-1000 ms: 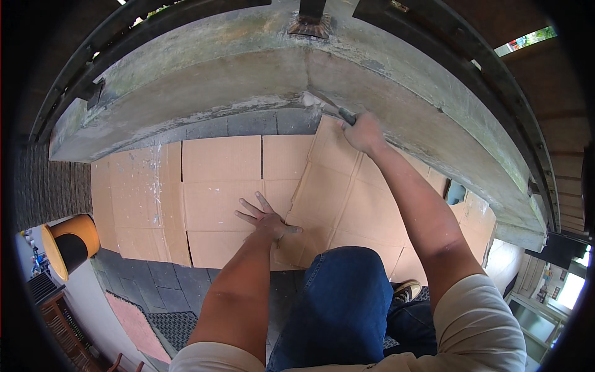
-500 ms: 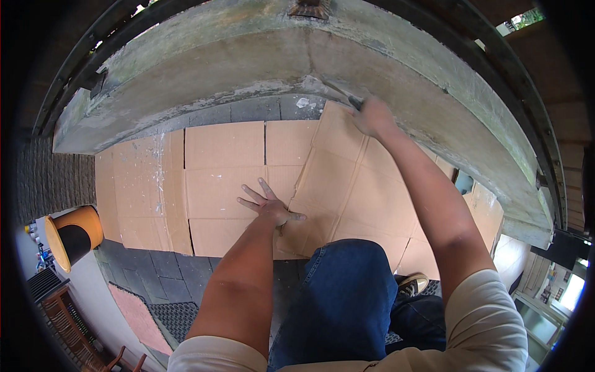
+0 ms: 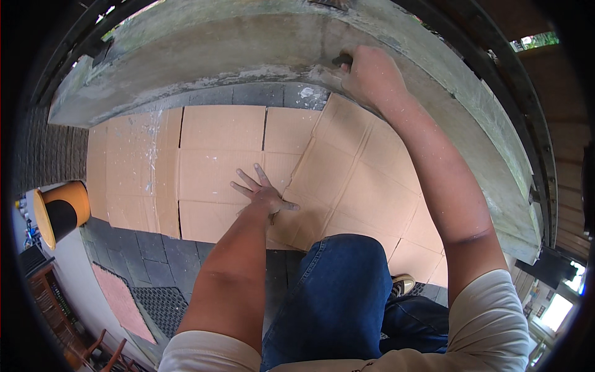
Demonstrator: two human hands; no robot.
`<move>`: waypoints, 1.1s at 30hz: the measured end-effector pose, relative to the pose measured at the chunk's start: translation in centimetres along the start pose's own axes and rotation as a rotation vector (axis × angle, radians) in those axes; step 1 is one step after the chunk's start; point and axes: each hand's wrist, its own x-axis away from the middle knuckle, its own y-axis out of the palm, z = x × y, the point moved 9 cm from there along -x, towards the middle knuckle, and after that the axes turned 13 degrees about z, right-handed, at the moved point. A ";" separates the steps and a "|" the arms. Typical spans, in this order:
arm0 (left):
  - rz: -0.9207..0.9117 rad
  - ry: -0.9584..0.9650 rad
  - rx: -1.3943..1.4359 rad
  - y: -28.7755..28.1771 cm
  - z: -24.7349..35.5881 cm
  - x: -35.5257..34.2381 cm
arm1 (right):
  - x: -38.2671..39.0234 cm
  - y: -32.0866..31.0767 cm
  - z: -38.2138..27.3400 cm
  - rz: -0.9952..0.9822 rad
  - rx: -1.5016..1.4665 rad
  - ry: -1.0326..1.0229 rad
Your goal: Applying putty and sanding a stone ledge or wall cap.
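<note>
My left hand (image 3: 264, 197) leans with spread fingers on the flattened cardboard sheets (image 3: 220, 127) that cover the dark paving. It holds nothing. Up at the low concrete wall (image 3: 248, 49), my right hand (image 3: 374, 75) is closed around a dark-handled scraper (image 3: 342, 59), close to the wall's inner corner. The scraper's blade is mostly hidden now, so I cannot tell whether it touches the wall. Pale, rough patches run along the wall's lower edge.
White crumbs (image 3: 306, 92) lie on the paving at the wall's foot. An orange and black round stool (image 3: 79, 201) is at the left, with a pink mat (image 3: 124, 304) and a black rubber mat (image 3: 161, 310) nearer me. Metal framing (image 3: 508, 68) rises above the wall.
My right hand has moved up the wall with the scraper and turned, hiding the blade seen before. The left hand stays on the cardboard. The whole view has shifted slightly.
</note>
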 end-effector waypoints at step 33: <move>-0.031 -0.100 0.147 1.2 0.0 -0.5 | 0.3 2.2 -2.0 -0.072 0.205 -0.146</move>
